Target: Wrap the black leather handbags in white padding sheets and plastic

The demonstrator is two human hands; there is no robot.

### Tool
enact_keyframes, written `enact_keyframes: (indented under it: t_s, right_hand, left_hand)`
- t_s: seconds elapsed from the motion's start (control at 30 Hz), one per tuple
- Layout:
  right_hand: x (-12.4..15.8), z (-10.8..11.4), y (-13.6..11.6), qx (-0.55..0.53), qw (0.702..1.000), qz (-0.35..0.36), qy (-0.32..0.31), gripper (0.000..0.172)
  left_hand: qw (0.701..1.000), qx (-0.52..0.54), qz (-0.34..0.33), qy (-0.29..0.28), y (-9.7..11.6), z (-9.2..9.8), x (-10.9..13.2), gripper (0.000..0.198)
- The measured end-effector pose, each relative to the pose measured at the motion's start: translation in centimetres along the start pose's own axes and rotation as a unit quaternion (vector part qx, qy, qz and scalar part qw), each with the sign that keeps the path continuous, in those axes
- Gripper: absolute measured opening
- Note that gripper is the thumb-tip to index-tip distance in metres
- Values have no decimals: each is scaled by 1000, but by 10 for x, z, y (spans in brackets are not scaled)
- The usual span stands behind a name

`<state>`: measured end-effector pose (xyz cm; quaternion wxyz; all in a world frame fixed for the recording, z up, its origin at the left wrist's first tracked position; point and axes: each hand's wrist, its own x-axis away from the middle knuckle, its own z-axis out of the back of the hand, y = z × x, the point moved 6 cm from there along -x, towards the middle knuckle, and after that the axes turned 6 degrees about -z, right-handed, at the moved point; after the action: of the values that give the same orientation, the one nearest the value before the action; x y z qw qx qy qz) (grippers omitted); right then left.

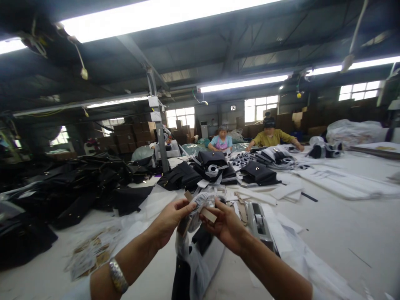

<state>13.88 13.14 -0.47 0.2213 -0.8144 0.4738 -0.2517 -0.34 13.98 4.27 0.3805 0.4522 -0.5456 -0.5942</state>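
In front of me a bundle of strap wrapped in thin white sheet (204,200) is held up between both hands. My left hand (171,218) pinches its left side, thumb and forefinger together. My right hand (226,225) has its fingers closed on the right side. A tan card strip (208,215) sticks out by the right fingers, and another tan end shows above my left fingertips; whether they are one piece I cannot tell. Below the hands stands a black bag (181,277), partly covered by white wrapping (203,266).
A grey tape dispenser (259,223) stands right of my right hand. Black bags (256,173) and white sheets lie farther back. A heap of black bags (84,179) fills the left. Packets of small parts (93,252) lie nearer. Two people (271,135) work across the table.
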Motion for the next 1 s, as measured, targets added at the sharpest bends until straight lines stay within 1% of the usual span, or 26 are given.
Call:
enact_keyframes:
  t_s: [0.03,0.1,0.13,0.17,0.33,0.53,0.63,0.77,0.87,1.0]
  right_hand:
    - [1,2,3,-30,1000,-3,-5,30]
    - [2,7,8,-74,997,9,-8,18]
    - [2,9,10,-86,996,16,-7,12]
    - [2,10,13,-89,996,24,-7,10]
    - [3,4,20,-45,995,84,-10,30]
    - [4,-6,23,20,990,142,19,41]
    - [6,-9,24,53,981,183,40,41]
    - [9,-12,23,104,964,234,71,39]
    - [10,-12,22,134,954,246,107,41]
    - [8,-11,19,137,954,247,99,42]
  left_hand:
    - [1000,0,-1,0,0,1,0,50]
    - [1000,-2,-2,-1,1,1,1,52]
    - [1000,-3,-3,-1,2,1,1,52]
    - [1000,-5,-6,-1,2,1,1,51]
    - [999,-25,-25,2,5,-1,1,41]
    - [998,-40,-41,-10,13,-12,8,38]
    - [998,-46,-53,-3,13,-14,11,37]
    - [994,-65,-79,28,7,-14,12,35]
    - [991,-83,-93,54,2,-14,12,33]
    - [983,-119,-109,87,3,-15,13,31]
